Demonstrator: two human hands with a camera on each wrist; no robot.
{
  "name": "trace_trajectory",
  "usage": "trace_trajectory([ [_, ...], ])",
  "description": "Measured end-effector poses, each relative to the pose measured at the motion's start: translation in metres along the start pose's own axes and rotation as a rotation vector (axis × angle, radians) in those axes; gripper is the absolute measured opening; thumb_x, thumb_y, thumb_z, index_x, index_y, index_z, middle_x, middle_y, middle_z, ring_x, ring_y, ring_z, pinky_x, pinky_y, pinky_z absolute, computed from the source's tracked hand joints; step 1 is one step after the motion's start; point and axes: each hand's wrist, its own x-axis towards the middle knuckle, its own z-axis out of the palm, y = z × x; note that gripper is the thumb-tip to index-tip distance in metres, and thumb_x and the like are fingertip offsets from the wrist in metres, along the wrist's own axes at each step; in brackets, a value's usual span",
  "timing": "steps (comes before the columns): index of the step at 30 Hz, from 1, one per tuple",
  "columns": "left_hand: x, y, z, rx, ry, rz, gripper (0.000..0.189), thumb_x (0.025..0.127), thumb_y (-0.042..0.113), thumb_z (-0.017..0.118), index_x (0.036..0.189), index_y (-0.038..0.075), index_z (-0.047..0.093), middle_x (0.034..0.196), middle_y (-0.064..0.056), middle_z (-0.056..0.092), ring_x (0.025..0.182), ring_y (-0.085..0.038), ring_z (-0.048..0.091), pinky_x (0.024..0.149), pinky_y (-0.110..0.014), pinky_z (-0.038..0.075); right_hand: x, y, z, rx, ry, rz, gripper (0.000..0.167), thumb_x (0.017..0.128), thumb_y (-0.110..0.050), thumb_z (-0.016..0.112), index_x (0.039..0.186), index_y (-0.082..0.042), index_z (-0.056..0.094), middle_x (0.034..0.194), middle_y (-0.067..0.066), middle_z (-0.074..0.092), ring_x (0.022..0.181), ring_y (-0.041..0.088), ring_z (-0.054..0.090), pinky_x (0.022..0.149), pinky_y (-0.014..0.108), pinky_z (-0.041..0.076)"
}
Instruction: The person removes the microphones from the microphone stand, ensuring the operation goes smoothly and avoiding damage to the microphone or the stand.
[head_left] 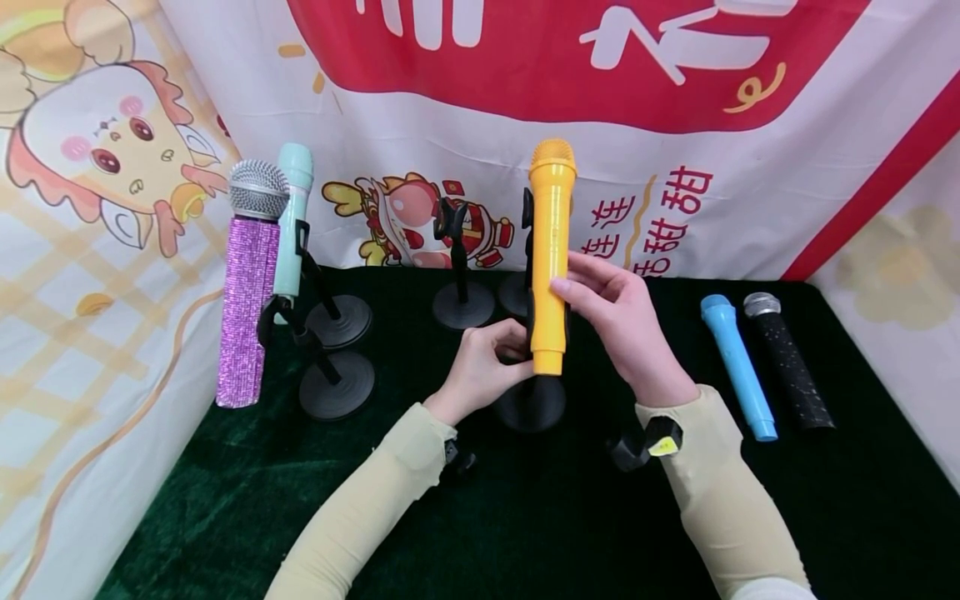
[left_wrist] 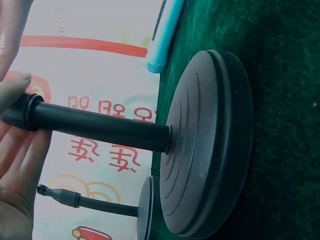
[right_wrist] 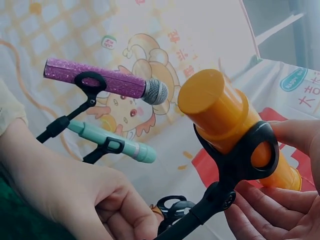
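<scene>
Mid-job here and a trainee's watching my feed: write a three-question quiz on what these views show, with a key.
1. True or false: the yellow microphone has its mesh head pointing down.
2. What does the left grip hold?
A) the purple microphone
B) a black stand
C) the mint microphone
3. Which two microphones lie directly on the green cloth?

Key:
1. False; its head points up.
2. B; the fingers are around the stand below its clip.
3. The blue microphone and the black microphone.
</scene>
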Motion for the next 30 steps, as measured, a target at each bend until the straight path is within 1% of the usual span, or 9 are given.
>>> trace_trajectory([
  [6,-0.0003,-0.0002,0.0000,0.000,0.001,0.001,0.024,0.083,0.002,0.085,0.100,0.010,0.070,0.097,0.004,0.074,0.082,-0.008,0.071,0.075,-0.029,0.060,-0.0001,0.0003,0.0014,0.005,0.003,-0.002,0.046,0.097,-0.014,0.071,0.139,0.002,0.058,0.118,0.011,0.070,0.108,0.025,0.065,0.096,0.032,0.054],
  [14,-0.0007,-0.0013,0.0003,0.007,0.012,0.013,0.023,0.083,0.002,0.085,0.098,0.011,0.070,0.095,0.004,0.074,0.082,-0.007,0.071,0.074,-0.029,0.061,-0.0003,0.0002,0.0053,-0.019,0.017,-0.023,0.047,0.097,-0.020,0.072,0.138,-0.001,0.060,0.121,0.013,0.069,0.107,0.025,0.066,0.096,0.032,0.053],
  [18,-0.0008,-0.0019,0.0002,0.010,0.021,0.022,0.023,0.083,0.001,0.085,0.098,0.010,0.070,0.095,0.004,0.074,0.081,-0.008,0.071,0.074,-0.028,0.061,0.0007,0.0004,0.0071,-0.028,0.022,-0.035,0.046,0.097,-0.021,0.072,0.137,-0.001,0.061,0.120,0.014,0.069,0.105,0.026,0.065,0.095,0.031,0.054],
  [23,-0.0006,-0.0015,-0.0002,0.011,0.024,0.023,0.023,0.082,0.002,0.085,0.097,0.010,0.070,0.095,0.004,0.074,0.081,-0.007,0.071,0.074,-0.029,0.061,0.0021,0.0000,0.0085,-0.018,0.033,-0.023,0.045,0.097,-0.021,0.071,0.136,0.000,0.061,0.117,0.013,0.069,0.103,0.024,0.065,0.093,0.030,0.055],
  [30,-0.0001,-0.0005,-0.0004,0.019,0.023,0.028,0.024,0.082,0.002,0.085,0.098,0.011,0.069,0.095,0.004,0.073,0.081,-0.007,0.071,0.074,-0.029,0.061,0.0043,0.0000,0.0086,0.010,0.033,-0.005,0.046,0.098,-0.020,0.071,0.139,-0.001,0.060,0.121,0.013,0.068,0.106,0.024,0.065,0.094,0.031,0.054],
])
